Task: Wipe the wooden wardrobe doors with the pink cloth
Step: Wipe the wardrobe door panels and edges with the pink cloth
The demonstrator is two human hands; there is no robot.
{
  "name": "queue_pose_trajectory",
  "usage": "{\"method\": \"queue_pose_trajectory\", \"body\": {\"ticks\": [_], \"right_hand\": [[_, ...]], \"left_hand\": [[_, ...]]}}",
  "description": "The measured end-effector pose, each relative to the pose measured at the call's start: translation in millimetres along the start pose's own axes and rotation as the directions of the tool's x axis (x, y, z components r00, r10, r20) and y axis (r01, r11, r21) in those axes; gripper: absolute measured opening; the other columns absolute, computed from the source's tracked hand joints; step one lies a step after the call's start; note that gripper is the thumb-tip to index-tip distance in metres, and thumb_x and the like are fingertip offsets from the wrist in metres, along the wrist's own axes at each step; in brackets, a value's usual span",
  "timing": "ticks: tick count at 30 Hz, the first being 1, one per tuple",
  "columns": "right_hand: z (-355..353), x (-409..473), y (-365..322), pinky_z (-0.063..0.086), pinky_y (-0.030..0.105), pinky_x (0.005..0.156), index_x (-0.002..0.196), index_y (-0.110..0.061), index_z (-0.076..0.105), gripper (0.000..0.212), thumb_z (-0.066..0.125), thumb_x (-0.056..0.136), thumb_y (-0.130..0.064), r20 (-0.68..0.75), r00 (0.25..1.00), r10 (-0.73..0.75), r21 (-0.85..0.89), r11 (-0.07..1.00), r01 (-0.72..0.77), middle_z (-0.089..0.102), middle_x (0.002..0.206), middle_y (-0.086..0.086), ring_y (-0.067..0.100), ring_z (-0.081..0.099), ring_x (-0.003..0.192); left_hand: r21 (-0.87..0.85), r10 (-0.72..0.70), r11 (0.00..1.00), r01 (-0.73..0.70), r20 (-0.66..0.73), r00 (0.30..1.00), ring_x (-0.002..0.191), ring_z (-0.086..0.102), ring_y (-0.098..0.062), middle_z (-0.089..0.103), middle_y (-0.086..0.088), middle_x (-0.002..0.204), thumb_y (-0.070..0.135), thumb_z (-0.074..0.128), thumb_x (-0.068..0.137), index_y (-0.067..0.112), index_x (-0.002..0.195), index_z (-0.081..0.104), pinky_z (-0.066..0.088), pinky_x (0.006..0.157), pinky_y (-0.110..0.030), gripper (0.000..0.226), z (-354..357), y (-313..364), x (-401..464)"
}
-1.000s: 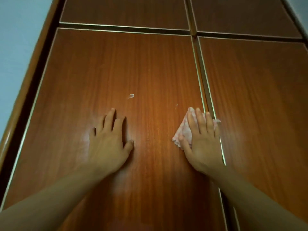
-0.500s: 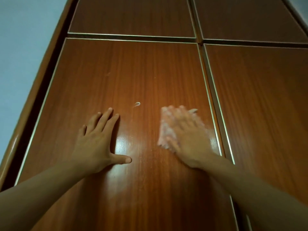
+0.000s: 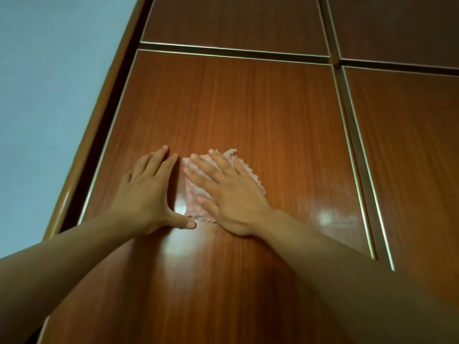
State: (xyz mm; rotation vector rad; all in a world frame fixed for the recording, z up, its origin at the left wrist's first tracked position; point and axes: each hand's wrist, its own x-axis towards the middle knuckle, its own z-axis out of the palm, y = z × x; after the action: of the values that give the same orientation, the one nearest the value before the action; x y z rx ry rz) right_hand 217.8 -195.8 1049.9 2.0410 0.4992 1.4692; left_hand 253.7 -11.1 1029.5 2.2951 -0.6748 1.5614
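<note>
Wooden door [image 3: 248, 108]: right hand [image 3: 231, 197] flat pressing pink cloth [image 3: 192, 194]; left hand [image 3: 146, 194] flat.

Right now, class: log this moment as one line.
right hand: presses pink cloth flat | left hand: flat on left door | phase: wiping

Right hand [image 3: 231, 194] flat on pink cloth [image 3: 244, 167], left hand [image 3: 146, 194] beside, both on wardrobe door [image 3: 248, 108]

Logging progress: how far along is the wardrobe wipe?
Done: hard to say; no plain marks on the left door, only glare. In hand: right hand presses the pink cloth flat mid-door, beside the left hand, also flat on the wood. Left: right door and upper panels show no wiping.
</note>
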Motion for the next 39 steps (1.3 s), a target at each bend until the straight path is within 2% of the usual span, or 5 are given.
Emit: {"method": "queue_pose_trajectory", "body": {"ticks": [7,18,25,31,39], "right_hand": [[-8.1,7.0,75.4,-0.002,0.051,0.118,0.153,-0.028,-0.003,0.061,0.019,0.098,-0.043,-0.122,0.723,0.68,0.047,0.731,-0.681,-0.005,0.162,-0.001,0.028,-0.009,0.148],[17.4,-45.4,-19.8,0.007,0.054,0.118,0.153,-0.03,0.008,0.064,0.022,0.094,-0.049,-0.04,0.976,0.213,0.011,0.977,-0.213,0.006,0.161,-0.005,0.022,-0.001,0.148],[5.8,-112.7,35.4,0.002,0.057,0.117,0.153,-0.025,-0.002,0.068,0.016,0.091,-0.048,-0.102,0.441,0.892,0.139,0.452,-0.881,-0.002,0.162,0.004,0.03,-0.005,0.148],[28.8,-104.8,-78.4,0.002,0.054,0.117,0.152,-0.029,0.013,0.068,0.036,0.09,-0.041,-0.031,0.95,0.31,0.086,0.948,-0.306,0.01,0.161,-0.004,0.026,0.0,0.148],[21.6,-218.7,26.2,0.013,0.055,0.117,0.153,-0.025,0.008,0.064,0.022,0.096,-0.051,-0.013,0.852,0.524,0.003,0.852,-0.524,0.008,0.161,0.001,0.024,0.003,0.149]], "left_hand": [[0.075,-0.005,0.997,0.002,0.041,0.999,0.143,-0.01,-0.022,-0.014,0.008,0.156,0.077,0.067,0.037,0.031,0.146,-0.007,0.01,0.114,-0.051,0.139,-7.9,-33.9,-12.0],[0.057,-0.027,0.998,0.022,0.097,0.995,0.143,-0.012,-0.025,-0.018,0.003,0.155,0.071,0.072,0.043,0.028,0.146,-0.008,0.013,0.113,-0.051,0.138,-2.3,-31.1,-33.7],[0.007,0.002,1.0,-0.003,0.105,0.994,0.142,-0.011,-0.027,-0.016,-0.001,0.155,0.065,0.073,0.051,0.028,0.147,-0.002,0.015,0.112,-0.052,0.128,5.8,-2.0,-46.1],[0.045,0.059,0.997,-0.066,0.14,0.988,0.142,-0.009,-0.027,-0.015,-0.003,0.156,0.06,0.078,0.049,0.027,0.147,0.002,0.017,0.111,-0.053,0.129,14.3,23.9,-65.4],[0.007,0.034,0.999,-0.036,0.16,0.987,0.142,-0.008,-0.025,-0.012,0.0,0.156,0.057,0.082,0.043,0.029,0.147,0.005,0.016,0.112,-0.053,0.132,9.9,32.4,-68.4]]}}
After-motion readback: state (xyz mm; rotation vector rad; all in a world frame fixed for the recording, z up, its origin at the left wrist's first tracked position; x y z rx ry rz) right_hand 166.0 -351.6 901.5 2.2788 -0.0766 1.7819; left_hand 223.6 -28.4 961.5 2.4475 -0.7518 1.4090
